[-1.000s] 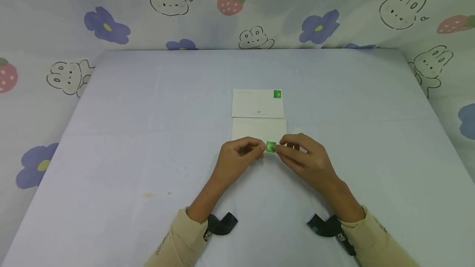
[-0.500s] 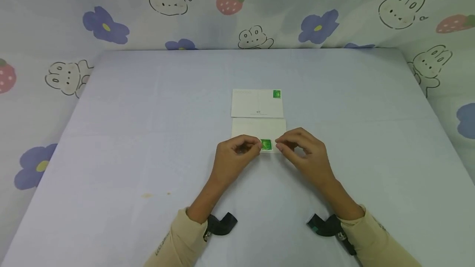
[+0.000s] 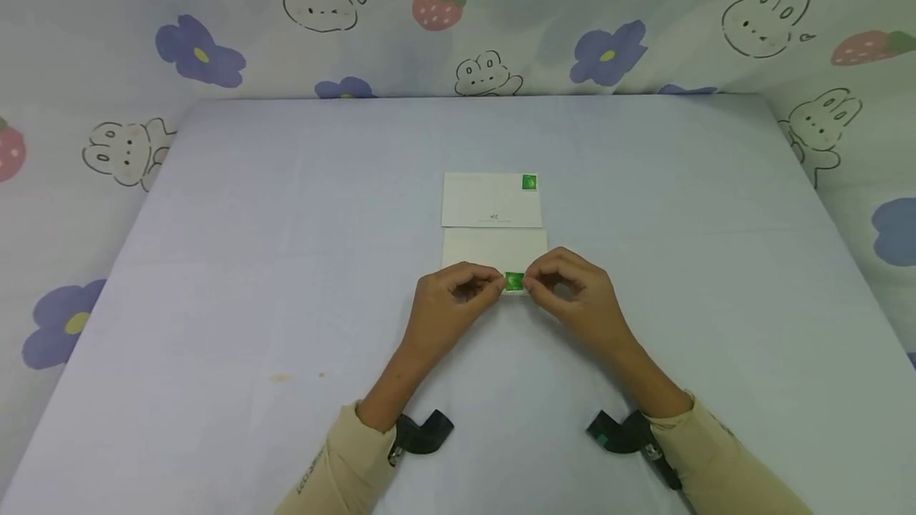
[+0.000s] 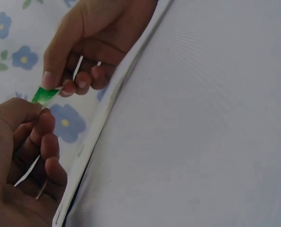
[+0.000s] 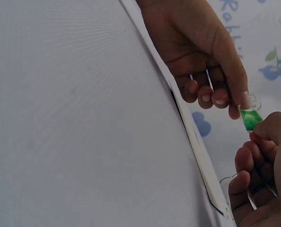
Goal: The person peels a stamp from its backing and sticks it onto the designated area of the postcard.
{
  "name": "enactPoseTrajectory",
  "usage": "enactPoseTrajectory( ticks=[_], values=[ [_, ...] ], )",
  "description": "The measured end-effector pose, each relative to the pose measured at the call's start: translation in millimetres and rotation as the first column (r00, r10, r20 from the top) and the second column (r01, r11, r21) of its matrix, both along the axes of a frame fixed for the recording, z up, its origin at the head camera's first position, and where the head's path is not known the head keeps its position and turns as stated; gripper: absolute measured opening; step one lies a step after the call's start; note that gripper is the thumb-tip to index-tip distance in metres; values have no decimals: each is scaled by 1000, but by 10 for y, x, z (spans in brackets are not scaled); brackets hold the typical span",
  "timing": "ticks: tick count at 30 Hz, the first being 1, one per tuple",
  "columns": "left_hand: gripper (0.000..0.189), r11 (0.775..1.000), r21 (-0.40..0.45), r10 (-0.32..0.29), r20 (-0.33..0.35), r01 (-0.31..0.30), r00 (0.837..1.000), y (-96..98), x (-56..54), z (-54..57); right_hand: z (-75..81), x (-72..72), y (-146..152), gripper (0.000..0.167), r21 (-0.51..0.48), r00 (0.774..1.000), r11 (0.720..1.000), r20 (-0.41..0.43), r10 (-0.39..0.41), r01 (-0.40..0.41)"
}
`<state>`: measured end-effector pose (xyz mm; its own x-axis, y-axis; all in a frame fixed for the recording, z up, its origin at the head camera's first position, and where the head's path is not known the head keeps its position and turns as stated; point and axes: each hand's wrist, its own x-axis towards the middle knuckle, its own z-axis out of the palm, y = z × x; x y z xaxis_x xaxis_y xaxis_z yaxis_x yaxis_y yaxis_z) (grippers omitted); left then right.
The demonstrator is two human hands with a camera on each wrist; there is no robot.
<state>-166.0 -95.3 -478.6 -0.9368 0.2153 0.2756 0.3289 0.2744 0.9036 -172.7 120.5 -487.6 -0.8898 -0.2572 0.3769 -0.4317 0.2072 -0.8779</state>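
Observation:
A small green postage stamp (image 3: 514,281) is held up between both hands, over the near edge of a blank cream card (image 3: 494,246). My left hand (image 3: 456,296) pinches its left edge between thumb and forefinger. At the opposite edge, the thumb and forefinger of my right hand (image 3: 576,292) pinch it too. The left wrist view shows the stamp (image 4: 45,96) stretched between the two thumbs, clear of the surface. From the right wrist, the stamp (image 5: 250,119) appears slightly bent. Both hands partly cover the lower part of the card.
Beyond the cream card lies a second card (image 3: 479,199), with a matching green stamp (image 3: 529,182) in its upper right corner. Both lie on a white-covered table (image 3: 250,221). Behind it hangs a curtain (image 3: 401,46) printed with rabbits, strawberries and flowers.
Half a second ago the right fingers were apart from the stamp; now they pinch its right edge. The left hand has kept its pinch. The stamp was a little further right at first.

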Motion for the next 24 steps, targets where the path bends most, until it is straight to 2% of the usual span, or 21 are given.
enactPoseTrajectory(
  ticks=[6, 13, 15, 19, 24],
  values=[
    [9, 997, -41, 56, -92, -60, 994, -85, -57, 32, 12, -12, 8, 10, -13, 998, 998, 23, -57, 58],
    [4, 990, -105, 75, -162, -93, 984, -196, -127, 39, 4, -20, 28, 9, -43, 995, 995, 41, -86, 87],
    [4, 989, -111, 76, -190, -98, 979, -227, -142, 37, 40, -11, 18, 10, -27, 993, 993, 47, -112, 114],
    [5, 984, -131, 91, -232, -124, 968, -308, -177, 28, 213, 30, -31, 9, 9, 987, 987, 34, -159, 159],
    [8, 975, -162, 112, -226, -151, 968, -404, -211, 29, 322, 41, -47, 5, 41, 982, 982, 32, -186, 185]
  ],
)
